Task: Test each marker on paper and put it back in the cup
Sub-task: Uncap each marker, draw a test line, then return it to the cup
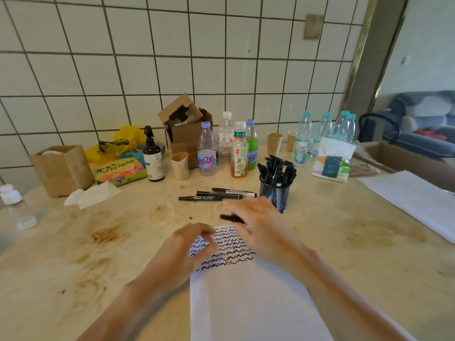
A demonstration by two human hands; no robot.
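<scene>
Both hands work over the top of the paper [248, 299], which lies nearest on the stained table [86, 242] and carries rows of black squiggles. Blurred, the right hand [261, 225] grasps a black marker [232, 219] whose end pokes out to the left. The left hand [187, 244] has its fingers curled, fingertips near the thumb over the squiggles; whether it pinches anything cannot be told.

Just beyond, three black markers [216, 194] lie side by side on the table, and beside the right hand stands the mesh cup [275, 195], crowded with more markers. Farther back are drink bottles [227, 148], a paper cup [180, 166], a pump bottle [153, 158], a cardboard box [184, 126] and a brown bag [62, 168] along the tiled wall. A second sheet [416, 200] runs out of view at right.
</scene>
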